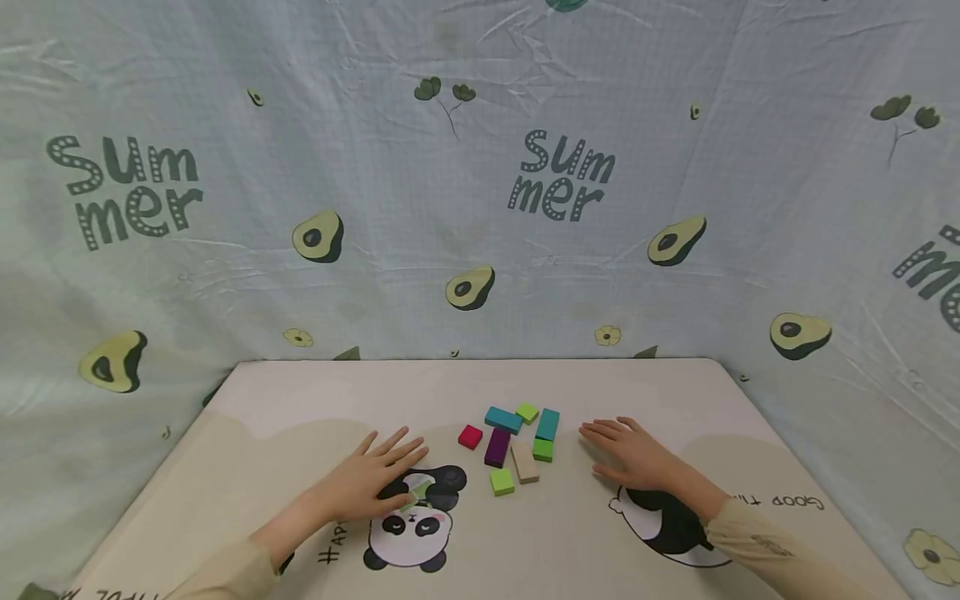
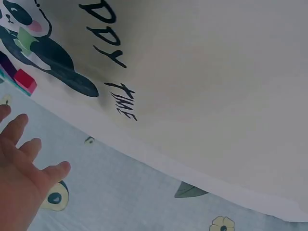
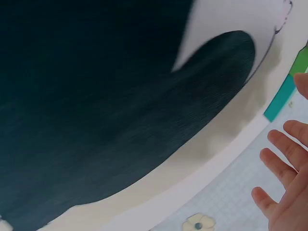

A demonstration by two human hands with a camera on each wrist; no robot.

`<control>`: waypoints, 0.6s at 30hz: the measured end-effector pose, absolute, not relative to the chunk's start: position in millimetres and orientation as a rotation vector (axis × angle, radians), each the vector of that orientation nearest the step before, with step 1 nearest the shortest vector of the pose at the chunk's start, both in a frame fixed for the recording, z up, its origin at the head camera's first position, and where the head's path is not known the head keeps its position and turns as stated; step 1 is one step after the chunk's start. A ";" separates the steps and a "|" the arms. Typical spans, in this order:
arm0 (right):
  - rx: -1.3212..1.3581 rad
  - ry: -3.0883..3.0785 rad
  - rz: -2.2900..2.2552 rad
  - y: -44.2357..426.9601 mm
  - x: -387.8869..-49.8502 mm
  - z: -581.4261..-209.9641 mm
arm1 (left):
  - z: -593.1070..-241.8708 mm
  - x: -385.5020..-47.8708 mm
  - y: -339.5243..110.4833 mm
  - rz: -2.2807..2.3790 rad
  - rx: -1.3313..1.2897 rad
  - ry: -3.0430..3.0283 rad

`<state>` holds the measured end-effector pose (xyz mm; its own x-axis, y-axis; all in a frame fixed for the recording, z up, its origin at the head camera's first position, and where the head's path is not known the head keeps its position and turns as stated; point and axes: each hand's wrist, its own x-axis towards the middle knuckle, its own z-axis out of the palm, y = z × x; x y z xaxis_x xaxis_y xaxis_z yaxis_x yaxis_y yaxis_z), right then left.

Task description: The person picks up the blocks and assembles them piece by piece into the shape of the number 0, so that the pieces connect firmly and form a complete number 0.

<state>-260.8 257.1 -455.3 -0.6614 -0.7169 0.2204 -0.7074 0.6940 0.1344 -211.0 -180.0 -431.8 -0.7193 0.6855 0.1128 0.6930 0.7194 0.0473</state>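
Note:
Several coloured blocks lie in a loose cluster between the hands in the head view: a red block (image 1: 470, 437), a dark purple block (image 1: 497, 447), a teal block (image 1: 503, 420) and another teal block (image 1: 547, 425), a beige block (image 1: 525, 462) and small green blocks, one green block (image 1: 502, 482) nearest the front. My left hand (image 1: 372, 477) is left of the cluster, fingers spread, holding nothing. To the right, my right hand (image 1: 628, 454) has its fingers extended toward the blocks, also holding nothing. The left wrist view catches the red block (image 2: 25, 82) beyond the fingers.
The pale table (image 1: 300, 400) carries printed pandas, one panda print (image 1: 410, 537) by the left hand and another panda print (image 1: 667, 529) under the right wrist. A curtain (image 1: 390, 183) with avocado prints hangs behind the table's far edge.

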 end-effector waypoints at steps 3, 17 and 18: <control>1.165 -2.651 -0.051 249.2 -263.3 -453.6 | -431.1 -213.3 -171.2 -0.113 -1.199 -2.834; 1.265 -2.529 -0.066 215.4 -267.1 -451.8 | -434.6 -222.0 -124.1 -0.013 -1.461 -2.477; 1.273 -2.525 -0.059 213.0 -267.6 -451.7 | -435.8 -222.8 -121.2 -0.008 -1.468 -2.452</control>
